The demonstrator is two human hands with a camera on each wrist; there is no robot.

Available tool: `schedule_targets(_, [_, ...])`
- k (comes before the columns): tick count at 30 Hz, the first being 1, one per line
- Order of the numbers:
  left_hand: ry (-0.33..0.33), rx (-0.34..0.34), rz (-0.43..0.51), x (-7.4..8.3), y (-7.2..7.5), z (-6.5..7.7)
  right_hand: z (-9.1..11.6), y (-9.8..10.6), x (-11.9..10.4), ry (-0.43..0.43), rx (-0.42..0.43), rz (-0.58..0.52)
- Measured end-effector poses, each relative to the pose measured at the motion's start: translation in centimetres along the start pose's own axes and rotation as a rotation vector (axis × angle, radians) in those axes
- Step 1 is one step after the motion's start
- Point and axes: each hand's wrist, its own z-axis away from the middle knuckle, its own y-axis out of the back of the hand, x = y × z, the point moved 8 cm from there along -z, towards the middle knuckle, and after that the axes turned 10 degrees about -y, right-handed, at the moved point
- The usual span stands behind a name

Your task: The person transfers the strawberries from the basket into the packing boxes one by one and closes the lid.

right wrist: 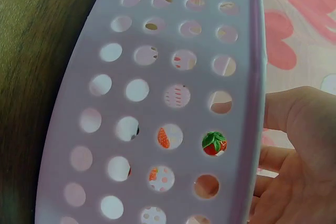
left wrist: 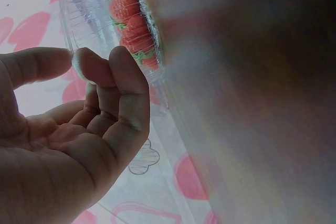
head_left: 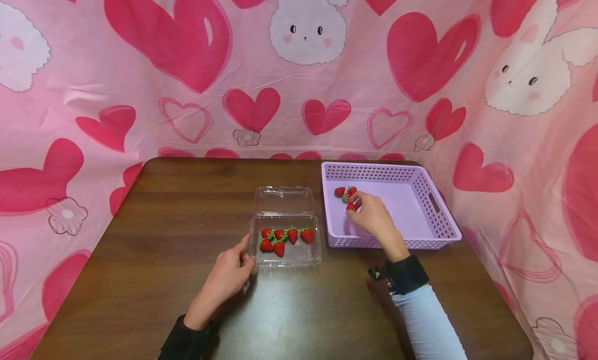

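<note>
My left hand [head_left: 230, 270] pinches the left rim of a clear plastic clamshell box [head_left: 299, 256], thumb against fingertips. The left wrist view shows that hand [left wrist: 79, 140] close up at the box wall [left wrist: 86, 11]. Several red strawberries [head_left: 279, 248] with green leaves lie in its base, and its hinged lid [head_left: 284, 200] is folded back. My right hand [head_left: 374, 214] reaches into the lilac basket [head_left: 391, 241] and holds a strawberry [head_left: 352, 207] between thumb and fingers. Other strawberries [head_left: 339, 192] lie beside it. In the right wrist view, the basket wall [right wrist: 152, 77] partly hides the hand [right wrist: 299, 156].
A dark brown wooden table [head_left: 187, 204] carries the box and, to its right, the basket. The basket has perforated raised sides. Pink cloth [head_left: 289, 79] printed with hearts and rabbits hangs behind the table and along both sides.
</note>
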Motion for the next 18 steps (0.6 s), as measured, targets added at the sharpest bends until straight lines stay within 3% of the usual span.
schedule_targets(11, [-0.014,0.001,0.004,0.1,-0.1,0.1,0.9,0.0,-0.6,0.01,-0.005,-0.022])
schedule_targets(18, [-0.029,0.005,-0.011,0.2,0.1,0.0,1.3,0.1,-1.6,0.064,0.025,-0.02])
